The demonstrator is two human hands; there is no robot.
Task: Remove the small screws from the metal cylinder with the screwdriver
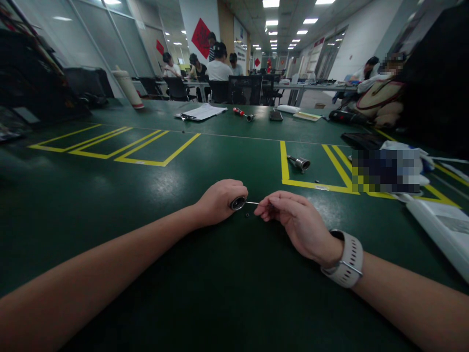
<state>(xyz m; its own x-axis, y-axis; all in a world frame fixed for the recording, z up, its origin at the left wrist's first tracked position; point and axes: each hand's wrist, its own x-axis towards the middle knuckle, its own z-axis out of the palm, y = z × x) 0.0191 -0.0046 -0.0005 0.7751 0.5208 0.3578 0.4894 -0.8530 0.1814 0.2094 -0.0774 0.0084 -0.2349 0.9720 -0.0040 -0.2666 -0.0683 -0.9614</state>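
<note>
My left hand (223, 202) is closed around a shiny metal cup-shaped fitting (238, 203), its round open end turned toward me. A thin metal rod (252, 203) spans the gap between this fitting and my right hand (293, 217). The right fingers pinch the rod, and its far end is hidden in them. Just below the gap, a small dark ring (247, 215) lies on the green table (205, 293). Whether the rod enters the fitting or only touches it, I cannot tell.
A similar metal fitting (301, 164) and a small dark piece (317, 181) lie within yellow tape (304, 184). Farther back are a red-handled tool (238, 112), another fitting (250, 118), papers (203, 112) and a phone (275, 116). A white cup (128, 89) stands left; people sit beyond.
</note>
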